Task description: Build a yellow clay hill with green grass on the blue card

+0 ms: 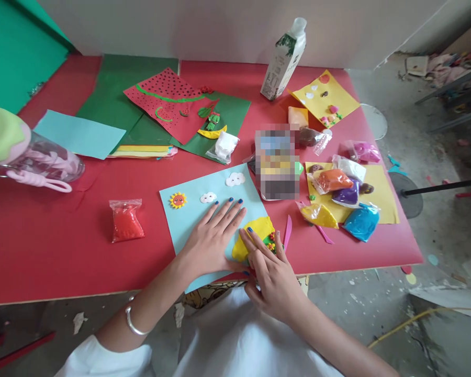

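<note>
A light blue sheet of paper (188, 220) lies at the table's front edge. My left hand (215, 235) rests flat on it, fingers stretched out. On the sheet are a clay sun (178, 200) and two white clay clouds (235, 179) with small faces. A flattened patch of yellow clay (264, 226) covers the lower right corner, with small red and yellow flowers (272, 242) on green beside it. My right hand (269, 272) lies over this patch, index and middle fingers extended onto the yellow clay. Its palm side is hidden. A pink plastic clay knife (288, 232) lies just right of the sheet.
Bags of clay, red (127, 221), white (223, 147), orange (333, 180) and blue (361, 222), lie about the red table (63, 251). A carton (284, 60) stands at the back, a bottle (31, 152) at left. Decorated sheets, watermelon (168, 99) and yellow (345, 102), lie behind.
</note>
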A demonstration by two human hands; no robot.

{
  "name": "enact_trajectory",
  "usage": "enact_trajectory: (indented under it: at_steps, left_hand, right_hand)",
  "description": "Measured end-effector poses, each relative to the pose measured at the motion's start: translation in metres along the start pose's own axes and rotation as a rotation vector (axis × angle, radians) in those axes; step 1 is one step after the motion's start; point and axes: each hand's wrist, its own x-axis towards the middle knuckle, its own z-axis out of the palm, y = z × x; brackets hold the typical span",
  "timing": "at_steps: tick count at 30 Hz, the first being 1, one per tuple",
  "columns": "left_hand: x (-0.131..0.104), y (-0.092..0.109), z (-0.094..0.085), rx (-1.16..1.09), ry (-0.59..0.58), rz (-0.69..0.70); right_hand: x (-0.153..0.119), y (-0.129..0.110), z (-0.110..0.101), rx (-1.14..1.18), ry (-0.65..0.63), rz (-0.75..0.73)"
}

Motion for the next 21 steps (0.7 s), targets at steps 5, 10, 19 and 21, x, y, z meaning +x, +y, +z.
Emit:
enact_trajectory:
  at_steps: [5, 10, 19, 21]
  left_hand:
    - [0.000, 0.000, 0.002, 0.004, 0.022, 0.003]
    - [0.000, 0.000, -0.001, -0.001, 0.027, -0.002]
    - [0.000, 0.001, -0.005, 0.027, 0.016, 0.040]
    - [0.000, 0.002, -0.005, 0.038, 0.011, 0.039]
  right_hand:
    - [0.001, -0.003, 0.000, 0.024, -0.027, -0.019]
    - [-0.001, -0.009, 0.000, 0.039, -0.061, -0.034]
    - [-0.011, 0.023, -0.011, 0.083, 0.218, 0.044]
    - [-0.010, 0.033, -0.014, 0.074, 0.236, 0.068]
